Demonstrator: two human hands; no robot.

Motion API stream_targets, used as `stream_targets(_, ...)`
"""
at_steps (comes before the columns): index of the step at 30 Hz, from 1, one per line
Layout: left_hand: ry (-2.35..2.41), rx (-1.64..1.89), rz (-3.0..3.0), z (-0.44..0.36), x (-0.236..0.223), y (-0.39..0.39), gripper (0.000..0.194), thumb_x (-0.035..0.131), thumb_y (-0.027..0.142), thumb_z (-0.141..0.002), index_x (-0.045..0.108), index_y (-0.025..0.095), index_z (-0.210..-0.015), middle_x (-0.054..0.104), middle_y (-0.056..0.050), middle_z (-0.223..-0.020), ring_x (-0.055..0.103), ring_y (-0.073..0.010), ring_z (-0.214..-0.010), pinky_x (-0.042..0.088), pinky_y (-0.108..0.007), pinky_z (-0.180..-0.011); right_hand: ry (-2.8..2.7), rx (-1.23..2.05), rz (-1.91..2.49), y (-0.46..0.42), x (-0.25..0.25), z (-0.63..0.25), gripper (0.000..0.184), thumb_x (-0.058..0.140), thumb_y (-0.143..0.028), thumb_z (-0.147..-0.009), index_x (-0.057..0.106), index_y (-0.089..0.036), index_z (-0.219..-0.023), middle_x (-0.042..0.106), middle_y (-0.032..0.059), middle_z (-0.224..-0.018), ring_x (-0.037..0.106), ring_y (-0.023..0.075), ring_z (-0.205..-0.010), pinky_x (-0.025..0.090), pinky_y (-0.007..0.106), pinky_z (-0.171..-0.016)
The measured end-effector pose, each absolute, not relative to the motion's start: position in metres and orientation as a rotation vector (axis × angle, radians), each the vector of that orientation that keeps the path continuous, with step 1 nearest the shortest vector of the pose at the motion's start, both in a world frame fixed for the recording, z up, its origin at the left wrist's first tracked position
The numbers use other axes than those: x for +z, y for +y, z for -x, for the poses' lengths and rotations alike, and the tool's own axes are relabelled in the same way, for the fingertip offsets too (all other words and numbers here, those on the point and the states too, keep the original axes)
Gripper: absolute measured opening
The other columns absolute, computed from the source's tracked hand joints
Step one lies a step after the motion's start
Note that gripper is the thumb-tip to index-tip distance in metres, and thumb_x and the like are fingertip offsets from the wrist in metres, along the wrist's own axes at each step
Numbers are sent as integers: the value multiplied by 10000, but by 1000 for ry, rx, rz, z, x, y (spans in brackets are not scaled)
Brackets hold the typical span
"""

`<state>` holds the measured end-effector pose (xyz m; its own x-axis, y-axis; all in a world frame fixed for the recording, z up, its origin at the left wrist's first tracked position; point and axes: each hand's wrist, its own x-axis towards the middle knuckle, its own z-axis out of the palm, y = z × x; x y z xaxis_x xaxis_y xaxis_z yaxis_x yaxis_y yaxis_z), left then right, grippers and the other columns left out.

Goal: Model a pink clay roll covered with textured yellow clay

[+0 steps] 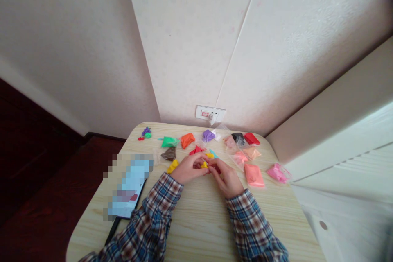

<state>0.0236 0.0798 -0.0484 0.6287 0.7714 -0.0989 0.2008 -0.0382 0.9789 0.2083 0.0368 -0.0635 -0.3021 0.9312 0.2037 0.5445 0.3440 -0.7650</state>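
Near the middle of the table, my left hand (190,168) pinches a small piece of yellow modelling clay (204,165) between thumb and fingers. My right hand (227,178) comes in from the other side, its closed fingertips meeting at the same clay. Just past the fingers lie another yellow bit (209,155), a light-blue tool-like piece (213,153) and a red clay packet (196,150). A yellow clay packet (172,166) sits beside my left wrist. The exact shape of the held clay is partly hidden by my fingers.
Clay packets in green (169,142), orange (187,140), purple (208,135), brown (169,154), coral (254,175) and pink (278,172) are spread about. Small shaped clay pieces (146,132) lie at the far left. A propped, blurred screen (132,188) stands left. A wall socket (210,113) holds a plug.
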Motion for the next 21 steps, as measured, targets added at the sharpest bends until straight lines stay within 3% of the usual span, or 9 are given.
stream_targets(21,783,663,-1463,-18,-51,82,301,587,326,-933,598,156,-1181,647,-89,-1153,656,-217,-954,566,-421,-815,-1962,713,1336,38,-72,-218,246,570,-342,-951,609,-182,-1134,652,59,-1112,655,162,-892,568,357,-767)
